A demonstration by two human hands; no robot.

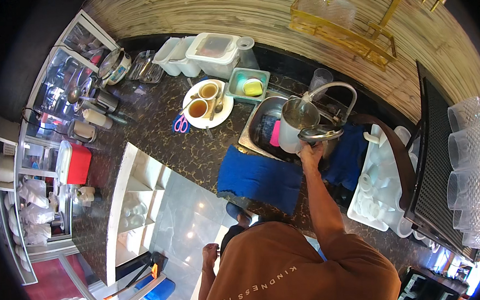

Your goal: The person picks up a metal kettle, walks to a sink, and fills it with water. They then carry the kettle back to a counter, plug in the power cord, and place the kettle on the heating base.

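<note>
My right hand [311,153] grips the handle side of a pale jug [288,135], beneath its round metal-rimmed lid [320,132], which is tipped open. The jug is held over the steel sink [250,132], with its mouth under the end of a flexible metal faucet [350,91]. Liquid seems to be inside; whether water is running I cannot tell. Beside the jug, a pink item [275,133] shows in the sink. My left hand [210,254] hangs low at my side, away from the counter, its fingers curled with nothing seen in them.
A blue cloth [258,177] drapes the counter's front edge. Left of the sink are a plate [195,119] with two cups of brown liquid, pink-handled scissors [180,124] and a metal tub [236,88] with a sponge. A white tray [353,213] of cups stands right.
</note>
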